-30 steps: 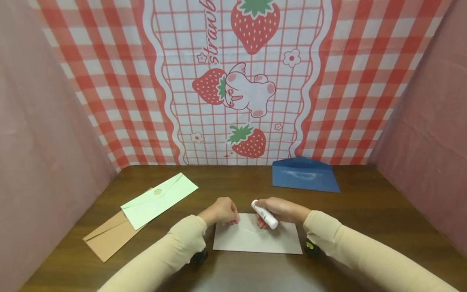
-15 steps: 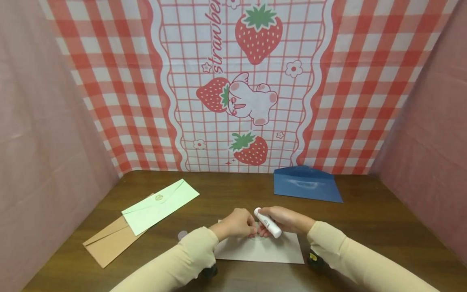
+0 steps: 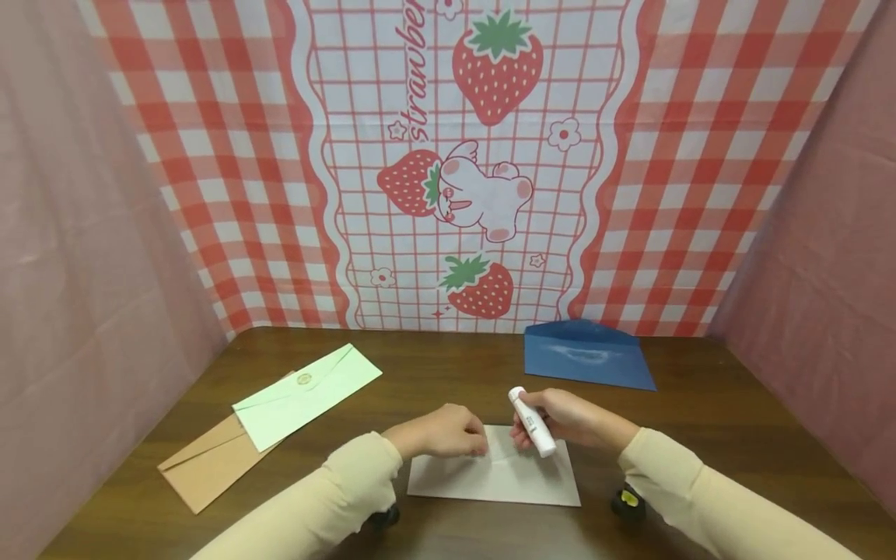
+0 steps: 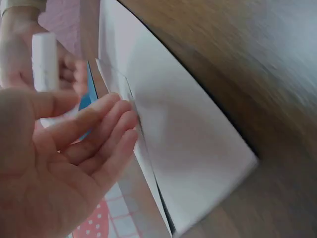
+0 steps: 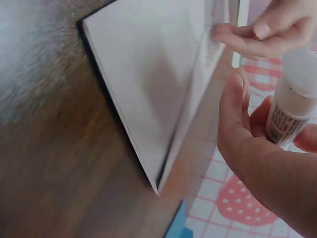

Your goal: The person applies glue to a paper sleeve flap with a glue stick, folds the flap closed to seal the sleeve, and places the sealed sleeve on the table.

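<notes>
To settle the thin white paper flap (image 5: 204, 64) evenly, I would press from its middle outward, the white cylindrical bottle (image 3: 533, 424) held clear. Left hand (image 3: 446, 432): fingers loosely bent at the flap, gripping nothing I can see. Right hand (image 3: 563, 416): fingers curled round the bottle. The rectangular white paper envelope (image 3: 490, 484) lies on the brown wooden bench (image 3: 434, 365), well short of its far edge; flap slightly raised.

Mint envelope (image 3: 315, 400): lay at eight o'clock in the head view, a round gold mark (image 3: 304, 379) on its flap.
Brown envelope (image 3: 210, 467): lay partly beneath the mint one.
Blue envelope (image 3: 595, 369): lay at four o'clock, flap open, a whitish smear (image 3: 588, 355) across it.
Strawberry backdrop (image 3: 490, 194): hung at twelve, edged in red-and-white checks.
Pink cloths (image 3: 105, 233): hung at nine and three.
</notes>
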{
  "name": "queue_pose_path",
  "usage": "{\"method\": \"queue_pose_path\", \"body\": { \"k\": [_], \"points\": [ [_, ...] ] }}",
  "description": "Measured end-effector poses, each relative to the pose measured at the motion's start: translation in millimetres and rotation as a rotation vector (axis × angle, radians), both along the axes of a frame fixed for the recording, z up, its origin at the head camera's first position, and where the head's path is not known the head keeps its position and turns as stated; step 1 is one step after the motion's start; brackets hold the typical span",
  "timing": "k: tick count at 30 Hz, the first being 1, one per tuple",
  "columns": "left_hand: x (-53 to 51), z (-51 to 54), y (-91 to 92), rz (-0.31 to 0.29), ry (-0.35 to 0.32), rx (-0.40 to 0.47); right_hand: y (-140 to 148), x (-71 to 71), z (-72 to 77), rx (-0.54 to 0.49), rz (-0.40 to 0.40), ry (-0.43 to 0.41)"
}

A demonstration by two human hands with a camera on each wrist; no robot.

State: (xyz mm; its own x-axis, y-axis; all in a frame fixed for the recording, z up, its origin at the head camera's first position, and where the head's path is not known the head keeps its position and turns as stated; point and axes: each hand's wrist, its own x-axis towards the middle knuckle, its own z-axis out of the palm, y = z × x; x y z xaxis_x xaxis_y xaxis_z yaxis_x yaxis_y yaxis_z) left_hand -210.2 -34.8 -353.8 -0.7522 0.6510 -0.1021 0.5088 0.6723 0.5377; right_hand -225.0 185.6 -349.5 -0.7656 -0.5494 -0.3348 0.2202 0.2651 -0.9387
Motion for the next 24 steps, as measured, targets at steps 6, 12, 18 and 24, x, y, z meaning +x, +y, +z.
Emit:
{"method": "queue_pose_path", "body": {
  "k": [6,12,18,24],
  "points": [
    [5.6,4.1,-24.0,-0.011,0.108,-0.155,21,9.8,11.3,-0.020,-0.016,0.051],
    [4.1,3.3,-41.9,0.075,0.114,-0.251,37,17.9,20.6,-0.001,-0.022,0.070],
    [0.2,-1.0,-46.0,0.132,0.102,-0.255,59,10.0,14.8,-0.072,0.027,0.082],
    [-3.7,2.1,-46.1,0.180,0.042,-0.251,74,-3.2,0.3,-0.069,-0.020,0.021]
  ]
}}
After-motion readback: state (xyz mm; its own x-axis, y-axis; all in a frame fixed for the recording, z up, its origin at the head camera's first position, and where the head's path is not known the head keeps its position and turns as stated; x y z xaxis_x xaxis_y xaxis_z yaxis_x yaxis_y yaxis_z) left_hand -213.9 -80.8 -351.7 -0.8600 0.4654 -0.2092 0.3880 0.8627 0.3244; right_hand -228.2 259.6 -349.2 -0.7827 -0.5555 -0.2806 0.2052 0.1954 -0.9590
